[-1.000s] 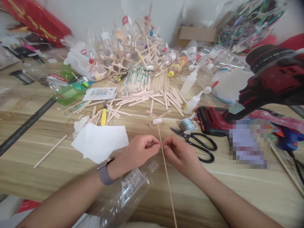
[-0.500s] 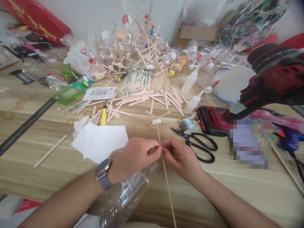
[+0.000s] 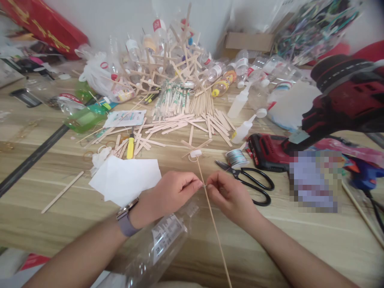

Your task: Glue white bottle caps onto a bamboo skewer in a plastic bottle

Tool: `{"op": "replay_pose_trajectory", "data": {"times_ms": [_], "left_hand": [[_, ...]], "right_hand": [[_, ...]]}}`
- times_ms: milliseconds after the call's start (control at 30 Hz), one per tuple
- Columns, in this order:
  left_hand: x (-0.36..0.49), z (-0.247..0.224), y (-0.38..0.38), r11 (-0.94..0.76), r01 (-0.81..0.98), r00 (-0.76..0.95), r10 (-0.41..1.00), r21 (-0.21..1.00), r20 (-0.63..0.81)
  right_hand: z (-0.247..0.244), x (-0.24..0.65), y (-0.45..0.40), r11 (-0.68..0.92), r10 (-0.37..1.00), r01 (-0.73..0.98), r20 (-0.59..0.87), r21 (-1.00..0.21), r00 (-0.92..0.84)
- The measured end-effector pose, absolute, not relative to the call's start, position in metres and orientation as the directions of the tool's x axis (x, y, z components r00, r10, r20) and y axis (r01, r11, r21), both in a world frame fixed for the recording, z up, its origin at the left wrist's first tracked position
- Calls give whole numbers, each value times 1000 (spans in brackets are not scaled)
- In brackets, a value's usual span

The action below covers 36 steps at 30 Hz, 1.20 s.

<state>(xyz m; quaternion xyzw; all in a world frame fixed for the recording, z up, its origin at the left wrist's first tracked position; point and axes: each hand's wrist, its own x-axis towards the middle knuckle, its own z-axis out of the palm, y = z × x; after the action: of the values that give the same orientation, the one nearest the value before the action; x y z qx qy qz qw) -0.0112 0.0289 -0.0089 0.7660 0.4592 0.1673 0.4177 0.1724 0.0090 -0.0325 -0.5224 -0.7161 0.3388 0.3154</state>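
Observation:
A long thin wooden stick (image 3: 216, 230) runs from the front edge up to a white bottle cap (image 3: 196, 153) with flat craft sticks (image 3: 204, 143) crossed behind it. Across the stick's upper part goes a short pale thread (image 3: 205, 185). My left hand (image 3: 171, 193), below a wristwatch, pinches the thread's left side with thumb and forefinger. On the other side, the curled fingers of my right hand (image 3: 229, 197) pinch its right end. Beneath my left hand lies a clear plastic bottle (image 3: 163, 250). Black-handled scissors (image 3: 255, 184) lie beside my right hand.
A spool of thread (image 3: 237, 158) and a red power tool (image 3: 270, 152) stand on the right. White paper (image 3: 127, 178) and a yellow-handled screwdriver (image 3: 130, 148) lie on the left. Loose craft sticks (image 3: 177, 123), glue bottles (image 3: 239, 105) and many plastic bottles fill the back.
My hands have drawn slightly apart, so the thread now shows between them across the stick. My left wrist has turned, and the stick's lower end has swung a little right.

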Motion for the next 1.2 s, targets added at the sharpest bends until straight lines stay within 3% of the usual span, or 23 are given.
{"op": "replay_pose_trajectory", "data": {"times_ms": [133,300,600,733,933,1067,1200], "left_hand": [[-13,-8,28,-220,545,538,832,809,-136],[-12,-8,27,-166,531,521,837,831,-165],[-11,-7,27,-95,473,514,837,876,-187],[-12,-10,31,85,426,474,827,901,-302],[-9,-14,34,459,236,436,738,857,-515],[-6,-13,32,498,204,434,726,843,-534],[-5,-11,30,517,233,416,713,824,-565]], "right_hand": [[-32,175,12,124,972,466,14,-876,-233],[-35,178,15,-93,951,237,-156,-967,-267],[-39,171,14,-327,914,-102,-287,-939,-288],[-39,173,15,-231,935,12,-226,-973,-273],[-36,172,11,84,967,303,4,-949,-254],[-35,171,7,241,952,464,115,-852,-283],[-34,172,7,176,963,405,71,-897,-260]]}}
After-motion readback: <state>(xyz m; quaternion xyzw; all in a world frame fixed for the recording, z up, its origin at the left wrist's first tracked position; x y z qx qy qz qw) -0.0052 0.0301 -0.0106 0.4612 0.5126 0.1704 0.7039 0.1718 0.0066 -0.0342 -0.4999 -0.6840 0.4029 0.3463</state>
